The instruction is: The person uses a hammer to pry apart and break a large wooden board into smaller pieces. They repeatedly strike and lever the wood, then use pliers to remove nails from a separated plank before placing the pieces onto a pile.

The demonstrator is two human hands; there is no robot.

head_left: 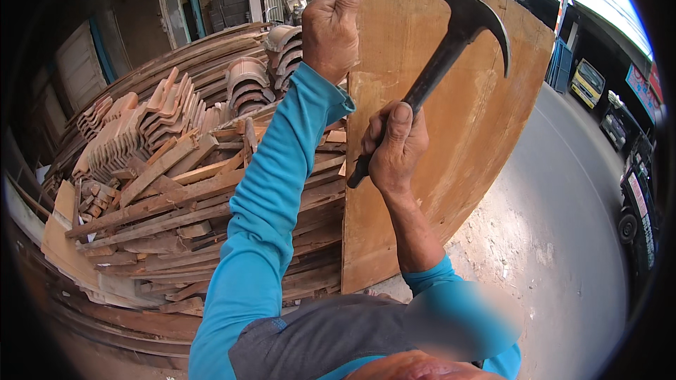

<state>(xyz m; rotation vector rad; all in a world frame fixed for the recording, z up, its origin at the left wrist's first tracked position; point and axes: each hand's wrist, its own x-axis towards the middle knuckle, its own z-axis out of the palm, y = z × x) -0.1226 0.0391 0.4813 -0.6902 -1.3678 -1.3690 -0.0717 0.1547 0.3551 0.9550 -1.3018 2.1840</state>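
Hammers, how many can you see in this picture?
1. The single hammer is raised in the right hand, in front of the upright plywood sheet that the left hand steadies. Others could lie hidden among the wood pile.

Open-air salvage or lumber yard beside a street: heaped scrap timber planks (190, 197), stacked clay roof tiles (162, 109), upright plywood sheet (451, 134), concrete roadway (563, 225), parked trucks (586, 83) along roadside.

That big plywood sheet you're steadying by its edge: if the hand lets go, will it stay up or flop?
The plywood sheet stands upright on its lower edge, so it would probably tip once the left hand releases it. It looks thin and wide, likely flexing somewhat. The hammer in the right hand could jolt it.
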